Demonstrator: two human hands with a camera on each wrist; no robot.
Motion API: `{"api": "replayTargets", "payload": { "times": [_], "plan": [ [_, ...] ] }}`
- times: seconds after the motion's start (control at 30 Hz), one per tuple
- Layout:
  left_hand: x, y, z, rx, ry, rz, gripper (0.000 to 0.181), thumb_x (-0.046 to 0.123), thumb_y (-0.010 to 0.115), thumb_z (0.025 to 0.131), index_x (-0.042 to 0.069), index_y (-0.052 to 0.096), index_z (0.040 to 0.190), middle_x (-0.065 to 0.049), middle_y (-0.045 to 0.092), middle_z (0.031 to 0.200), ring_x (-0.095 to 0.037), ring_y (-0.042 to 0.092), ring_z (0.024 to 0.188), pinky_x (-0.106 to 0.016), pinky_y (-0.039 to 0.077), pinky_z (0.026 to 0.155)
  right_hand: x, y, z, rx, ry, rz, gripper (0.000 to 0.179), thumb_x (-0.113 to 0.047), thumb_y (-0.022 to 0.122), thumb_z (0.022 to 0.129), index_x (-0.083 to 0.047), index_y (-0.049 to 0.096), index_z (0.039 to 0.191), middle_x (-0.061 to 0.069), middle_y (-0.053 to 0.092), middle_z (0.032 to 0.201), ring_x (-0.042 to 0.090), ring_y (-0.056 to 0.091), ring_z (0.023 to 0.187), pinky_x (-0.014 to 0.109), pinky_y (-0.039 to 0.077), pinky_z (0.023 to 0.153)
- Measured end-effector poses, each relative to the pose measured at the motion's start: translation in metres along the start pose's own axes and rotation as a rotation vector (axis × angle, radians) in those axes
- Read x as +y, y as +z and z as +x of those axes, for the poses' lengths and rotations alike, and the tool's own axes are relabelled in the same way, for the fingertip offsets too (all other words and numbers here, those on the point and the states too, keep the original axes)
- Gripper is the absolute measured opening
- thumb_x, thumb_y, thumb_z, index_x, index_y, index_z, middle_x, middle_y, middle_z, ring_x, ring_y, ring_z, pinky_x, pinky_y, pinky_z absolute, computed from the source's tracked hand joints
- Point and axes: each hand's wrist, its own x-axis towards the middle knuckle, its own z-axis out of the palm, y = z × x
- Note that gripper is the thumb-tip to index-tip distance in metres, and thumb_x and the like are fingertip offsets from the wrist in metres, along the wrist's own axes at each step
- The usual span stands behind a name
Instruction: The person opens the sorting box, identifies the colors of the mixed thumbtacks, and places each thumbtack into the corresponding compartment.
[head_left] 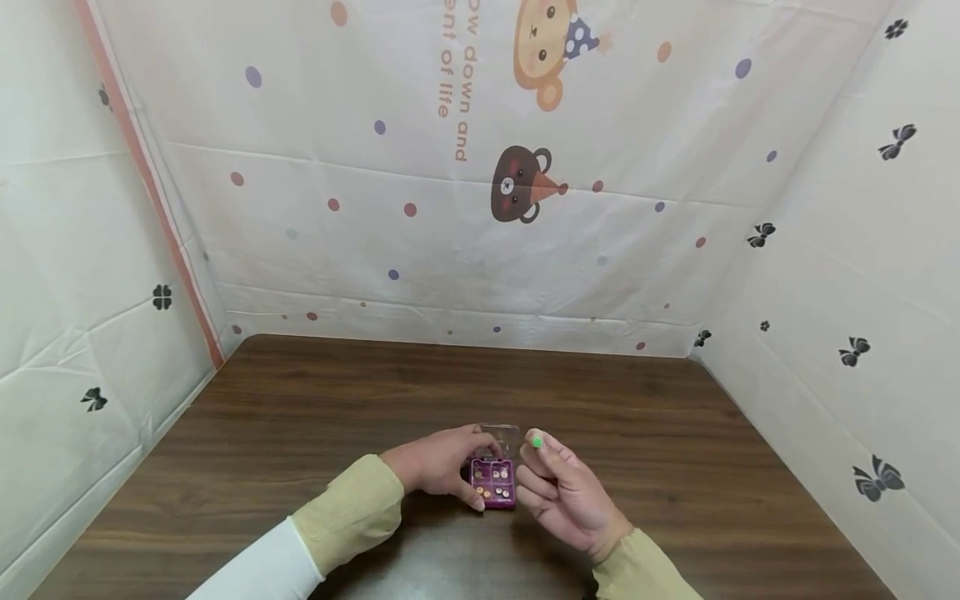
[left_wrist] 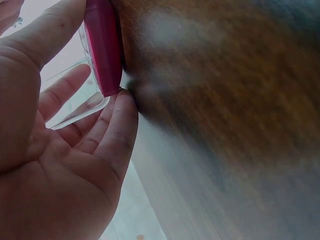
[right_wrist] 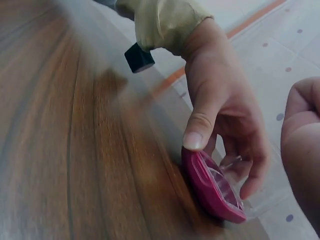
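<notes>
A small magenta pill box (head_left: 492, 506) sits on the table, its clear lid (head_left: 506, 433) raised at the far side. Its compartments hold several small pale, orange and dark pieces. My left hand (head_left: 442, 462) grips the box from the left, thumb at the near edge and fingers behind by the lid; the left wrist view shows the box (left_wrist: 104, 47) between thumb and fingers. Just right of the box, my right hand (head_left: 566, 500) pinches a small bright green piece (head_left: 537, 442) between thumb and forefinger, raised above the table. Its exact kind is too small to tell.
The brown wood-grain table (head_left: 360, 383) extends around the hands. A patterned cloth (head_left: 375, 233) hangs behind the table, and white sheets (head_left: 810, 275) stand along both sides. In the right wrist view, a dark block (right_wrist: 139, 59) shows under the left sleeve.
</notes>
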Motion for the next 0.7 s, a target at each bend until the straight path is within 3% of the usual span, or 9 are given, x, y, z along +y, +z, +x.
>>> {"api": "replayTargets", "payload": {
  "times": [0.2,0.47,0.6,0.7],
  "plan": [
    [0.001,-0.002,0.000,-0.003,-0.006,-0.001,0.066,0.040,0.091,0.075,0.026,0.060,0.132,0.006,0.058,0.122,-0.008,0.056,0.108,-0.031,0.049,0.098,0.001,0.007,0.008,-0.091,-0.073,0.061,0.043,-0.021,0.017,0.114,-0.017,0.060,0.108,-0.006,0.020,0.073,0.008,0.016,0.058,0.021,0.017,0.057],
    [0.001,-0.002,0.001,0.000,0.010,-0.006,0.066,0.038,0.093,0.074,0.023,0.061,0.130,0.004,0.058,0.117,-0.008,0.056,0.103,-0.030,0.049,0.094,0.004,0.016,0.016,-0.067,-0.095,0.059,0.039,-0.021,0.027,0.114,-0.019,0.047,0.080,-0.006,0.020,0.069,0.008,0.015,0.056,0.021,0.014,0.055],
    [0.000,-0.001,0.001,0.000,0.012,-0.011,0.066,0.038,0.093,0.074,0.023,0.061,0.130,0.004,0.058,0.118,-0.008,0.056,0.102,-0.029,0.049,0.093,0.007,0.018,0.017,-0.071,-0.103,0.058,0.038,-0.023,0.032,0.113,-0.019,0.043,0.077,-0.006,0.020,0.068,0.007,0.015,0.056,0.021,0.013,0.056],
    [0.000,-0.001,0.001,0.001,0.019,-0.016,0.065,0.039,0.092,0.075,0.023,0.061,0.130,0.004,0.058,0.119,-0.008,0.056,0.102,-0.029,0.049,0.093,0.008,0.019,0.017,-0.079,-0.113,0.064,0.037,-0.023,0.035,0.113,-0.019,0.049,0.079,-0.006,0.020,0.068,0.007,0.016,0.056,0.021,0.013,0.056]
  ]
}}
